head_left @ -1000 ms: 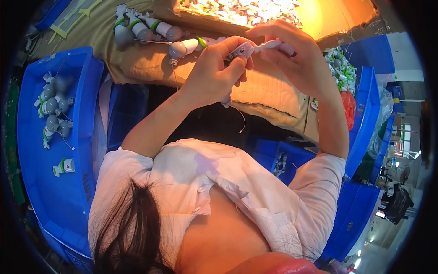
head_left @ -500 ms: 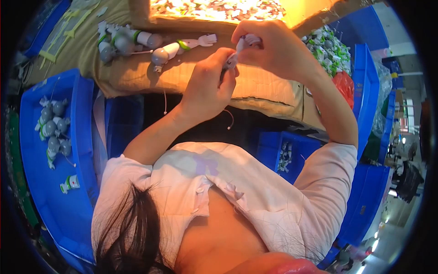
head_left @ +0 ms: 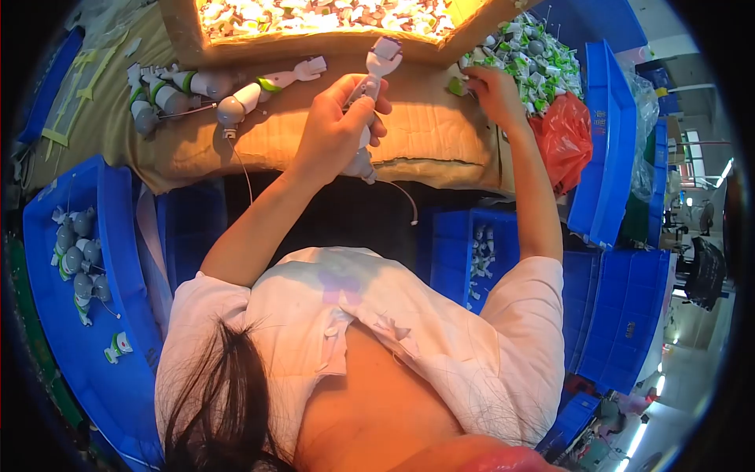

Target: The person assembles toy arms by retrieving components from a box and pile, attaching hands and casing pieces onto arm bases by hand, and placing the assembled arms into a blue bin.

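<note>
My left hand [head_left: 334,130] is closed around a white and grey plastic toy figure [head_left: 383,59], held tilted above the cardboard-covered bench. Its forked white end sticks up past my fingers, while the grey end [head_left: 360,167] shows below with a thin cord hanging from it. My palm and fingers hide the middle. At the right, my right hand [head_left: 497,96] has its fingertips on a small green and white plastic part [head_left: 458,85], beside a heap of similar parts [head_left: 531,59]. Several finished-looking white, grey and green figures [head_left: 236,110] lie on the bench to the left.
A brightly lit cardboard box [head_left: 322,39] of small white parts stands at the back. A red plastic bag [head_left: 562,141] lies below the heap, next to a blue bin [head_left: 604,149]. The blue tray [head_left: 130,259] at left holds several figures; another blue bin [head_left: 452,252] sits under the bench.
My hands have separated. The right hand has left the toy figure and moved right to the heap of parts; the left hand keeps the figure, now raised more upright. The view has shifted slightly.
</note>
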Demonstrator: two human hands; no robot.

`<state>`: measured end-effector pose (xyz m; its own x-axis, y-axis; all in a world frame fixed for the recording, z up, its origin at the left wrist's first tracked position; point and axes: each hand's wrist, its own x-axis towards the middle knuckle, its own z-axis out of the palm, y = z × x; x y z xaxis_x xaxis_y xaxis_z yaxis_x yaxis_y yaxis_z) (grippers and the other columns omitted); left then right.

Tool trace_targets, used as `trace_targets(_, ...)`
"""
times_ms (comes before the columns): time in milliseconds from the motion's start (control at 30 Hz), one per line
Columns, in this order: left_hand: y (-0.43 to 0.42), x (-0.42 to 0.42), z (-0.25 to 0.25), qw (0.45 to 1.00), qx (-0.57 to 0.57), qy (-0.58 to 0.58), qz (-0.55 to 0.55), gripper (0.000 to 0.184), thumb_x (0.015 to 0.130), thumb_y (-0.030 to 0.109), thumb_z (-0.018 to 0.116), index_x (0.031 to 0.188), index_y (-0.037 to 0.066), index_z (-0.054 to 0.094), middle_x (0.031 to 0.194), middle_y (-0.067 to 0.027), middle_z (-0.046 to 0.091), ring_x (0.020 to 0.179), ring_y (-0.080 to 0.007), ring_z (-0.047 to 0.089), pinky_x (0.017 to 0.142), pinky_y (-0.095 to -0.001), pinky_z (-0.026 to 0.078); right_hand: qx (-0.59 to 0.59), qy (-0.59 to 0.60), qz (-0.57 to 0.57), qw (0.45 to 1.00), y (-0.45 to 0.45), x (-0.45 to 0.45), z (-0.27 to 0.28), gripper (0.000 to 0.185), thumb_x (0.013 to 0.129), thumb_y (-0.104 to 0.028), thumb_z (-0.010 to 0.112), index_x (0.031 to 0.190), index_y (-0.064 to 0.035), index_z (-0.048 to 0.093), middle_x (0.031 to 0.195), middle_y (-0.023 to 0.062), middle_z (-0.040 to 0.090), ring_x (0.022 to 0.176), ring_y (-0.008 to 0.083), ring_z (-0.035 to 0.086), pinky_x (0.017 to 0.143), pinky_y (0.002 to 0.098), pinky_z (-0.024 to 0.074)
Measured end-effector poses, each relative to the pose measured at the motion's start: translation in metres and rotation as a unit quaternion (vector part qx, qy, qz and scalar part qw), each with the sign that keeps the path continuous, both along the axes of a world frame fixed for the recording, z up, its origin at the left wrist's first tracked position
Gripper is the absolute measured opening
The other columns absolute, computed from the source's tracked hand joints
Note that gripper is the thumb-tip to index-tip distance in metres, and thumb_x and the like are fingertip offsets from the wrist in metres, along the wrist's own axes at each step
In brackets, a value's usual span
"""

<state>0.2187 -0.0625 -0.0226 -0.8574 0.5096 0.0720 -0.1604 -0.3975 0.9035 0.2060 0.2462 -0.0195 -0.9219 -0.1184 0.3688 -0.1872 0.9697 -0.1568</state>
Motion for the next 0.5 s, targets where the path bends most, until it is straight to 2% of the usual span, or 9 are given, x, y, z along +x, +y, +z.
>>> trace_targets(67,0.003,0.004,0.000,1.000,0.004,-0.008,-0.018,0.021,0.090,0.016,0.046,0.102,0.000,0.052,0.081,-0.0052,0.055,0.061,-0.0080,0.053,0.054,-0.0228,0.045,0.051,-0.026,0.040,0.998,-0.005,-0.003,-0.003,0.017,0.077,-0.011,0.061,0.091,-0.0038,0.065,0.082,0.0155,0.063,0.072,0.0336,0.059,0.067,0.0380,0.0467)
trace_targets(100,0.004,0.006,-0.002,1.000,0.006,-0.013,-0.025,0.022,0.091,0.018,0.047,0.102,0.000,0.052,0.081,-0.0051,0.055,0.062,-0.0078,0.053,0.054,-0.0226,0.045,0.052,-0.026,0.038,0.998,-0.006,-0.002,-0.002,0.017,0.077,-0.011,0.061,0.091,-0.0038,0.065,0.082,0.0155,0.063,0.072,0.0336,0.059,0.067,0.0380,0.0467)
trace_targets(167,0.004,0.008,-0.004,0.999,0.008,-0.017,-0.036,0.023,0.091,0.020,0.047,0.103,0.000,0.052,0.081,-0.0050,0.055,0.062,-0.0076,0.053,0.054,-0.0224,0.045,-0.075,-0.092,0.018,0.993,-0.016,0.004,0.010,0.016,0.077,-0.013,0.060,0.089,-0.0035,0.065,0.082,0.0154,0.064,0.074,0.0324,0.060,0.068,0.0384,0.0473)
trace_targets(200,0.003,0.007,-0.005,0.999,0.010,-0.016,-0.039,0.024,0.091,0.021,0.047,0.103,0.000,0.052,0.081,-0.0049,0.055,0.061,-0.0075,0.053,0.054,-0.0224,0.045,-0.075,-0.090,0.016,0.993,-0.004,0.002,0.010,0.016,0.077,-0.013,0.060,0.089,-0.0035,0.065,0.082,0.0154,0.064,0.074,0.0324,0.060,0.068,0.0384,0.0473)
trace_targets(267,0.001,0.007,-0.004,0.999,0.011,-0.017,-0.040,0.025,0.092,0.022,0.047,0.104,0.000,0.052,0.081,-0.0048,0.055,0.061,-0.0073,0.053,0.054,-0.0224,0.045,-0.085,0.107,-0.076,0.988,0.038,-0.001,0.012,0.018,0.078,-0.014,0.062,0.092,-0.0029,0.065,0.085,0.0146,0.066,0.074,0.0283,0.063,0.067,0.0350,0.0487)
trace_targets(300,0.000,0.007,-0.002,0.999,0.012,-0.015,-0.045,0.025,0.091,0.020,0.047,0.104,0.000,0.052,0.081,-0.0047,0.055,0.062,-0.0072,0.053,0.054,-0.0225,0.045,-0.086,0.105,-0.075,0.988,0.050,0.001,0.015,0.018,0.078,-0.014,0.062,0.092,-0.0029,0.065,0.085,0.0146,0.066,0.074,0.0283,0.063,0.067,0.0350,0.0487)
trace_targets(367,-0.001,0.008,0.000,0.999,0.013,-0.012,-0.050,0.024,0.091,0.019,0.047,0.105,0.000,0.052,0.081,-0.0046,0.054,0.062,-0.0071,0.053,0.054,-0.0226,0.045,0.009,-0.014,-0.212,0.977,0.073,0.005,0.020,0.019,0.078,-0.016,0.062,0.092,-0.0035,0.065,0.083,0.0151,0.066,0.074,0.0286,0.063,0.067,0.0349,0.0490)
trace_targets(433,0.003,0.008,0.000,0.997,0.020,-0.031,-0.064,0.022,0.090,0.016,0.046,0.105,0.001,0.052,0.081,-0.0042,0.054,0.062,-0.0073,0.053,0.054,-0.0228,0.045,0.011,-0.020,-0.190,0.982,0.090,-0.003,0.003,0.021,0.077,-0.015,0.062,0.095,-0.0058,0.065,0.082,0.0162,0.066,0.074,0.0300,0.063,0.067,0.0355,0.0492)
trace_targets(500,0.006,0.009,-0.001,0.997,0.030,-0.030,-0.069,0.022,0.089,0.015,0.046,0.105,0.001,0.052,0.081,-0.0040,0.054,0.062,-0.0073,0.053,0.054,-0.0228,0.045,0.110,-0.031,-0.227,0.967,0.071,-0.007,-0.002,0.027,0.076,-0.016,0.062,0.101,-0.0084,0.063,0.082,0.0168,0.065,0.075,0.0293,0.064,0.066,0.0357,0.0494)
